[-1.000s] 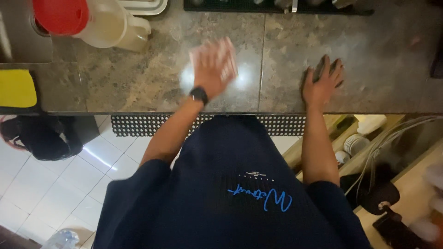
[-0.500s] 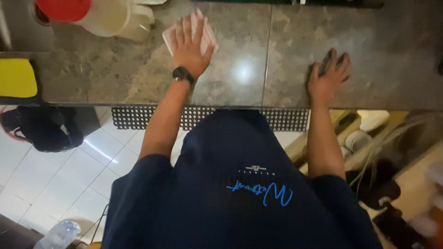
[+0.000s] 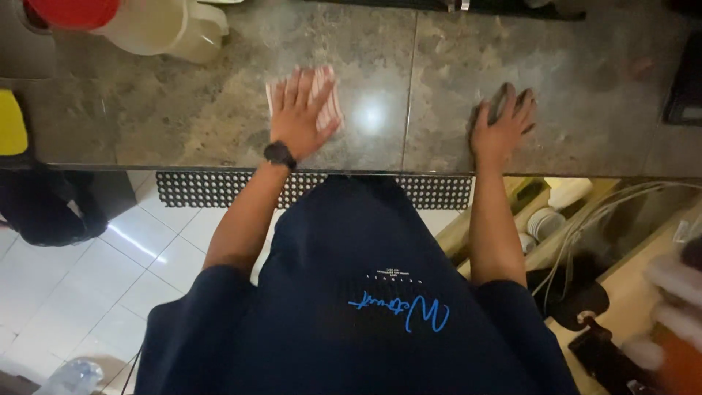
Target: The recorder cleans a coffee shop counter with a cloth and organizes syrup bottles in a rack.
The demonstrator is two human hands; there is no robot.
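Left hand [image 3: 301, 115]: palm down, fingers spread and flat, pressed on a pink-and-white striped cloth [image 3: 327, 102]; nothing is gripped, the hand lies open on the fabric.
Left arm: bare forearm reaching forward from a dark blue short sleeve, elbow slightly bent; a black wristwatch [image 3: 279, 154] sits at the wrist, just inside the counter's near edge.
Striped cloth: lies flat on the mottled grey-brown stone counter [image 3: 183, 110], mostly hidden under the left palm; its edges show beyond the fingertips and to the right of the fingers.
Right hand [image 3: 500, 124]: palm down on the same counter, fingers spread and a little curled at the tips, holding nothing; well apart from the cloth, on the far side of a seam [image 3: 410, 88] between two slabs.
Right arm: bare, nearly straight, coming up over the counter edge.
Counter reflection: a bright light spot [image 3: 371, 117] lies between the two hands, just right of the cloth.
Far left corner: a cream plastic jug [image 3: 172, 25] with a round red lid [image 3: 72, 10] beside it, well away from the left hand.
Left edge: a yellow object [image 3: 11, 123], partly cut off.
Below counter: a black perforated rubber mat [image 3: 205, 189] on white floor tiles [image 3: 88, 278].
Lower right: stacked white plates [image 3: 545, 222] and grey cables [image 3: 599, 219] on shelving.
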